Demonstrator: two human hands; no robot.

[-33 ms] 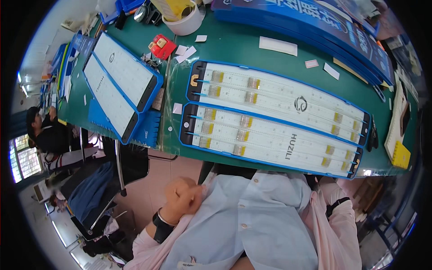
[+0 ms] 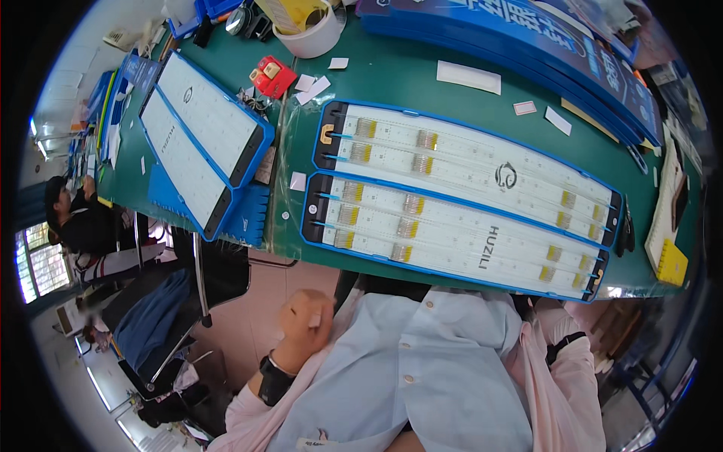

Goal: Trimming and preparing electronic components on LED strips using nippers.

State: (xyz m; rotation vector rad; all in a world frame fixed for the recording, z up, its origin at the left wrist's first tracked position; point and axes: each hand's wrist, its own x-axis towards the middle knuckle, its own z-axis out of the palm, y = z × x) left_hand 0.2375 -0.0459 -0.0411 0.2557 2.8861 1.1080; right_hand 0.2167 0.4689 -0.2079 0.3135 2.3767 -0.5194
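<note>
In front of my body, left of the light blue shirt, my left hand (image 2: 307, 322) is raised with its fingers curled in. A pale patch shows at the fingers, but blur hides what it is. My right hand (image 2: 556, 322) hangs low beside the shirt at the table's edge; its fingers are hidden. Just ahead lies an open, long fishing-rig case (image 2: 452, 197), blue-rimmed and white inside. Thin lines run along both halves, over several small yellow-and-clear spools. Neither hand touches it. A second open case (image 2: 202, 124) of the same kind lies further left.
On the green table (image 2: 407, 68) are a red block-like item (image 2: 273, 77), a white tape roll (image 2: 315, 39) and paper slips. Blue boxes (image 2: 512, 45) are stacked at the back. Black pliers (image 2: 625, 226) lie by the case. Another person (image 2: 75, 218) sits far left.
My left hand has turned slightly and shifted a little; the curled fingers now face more upward. The cases and my right hand stay put.
</note>
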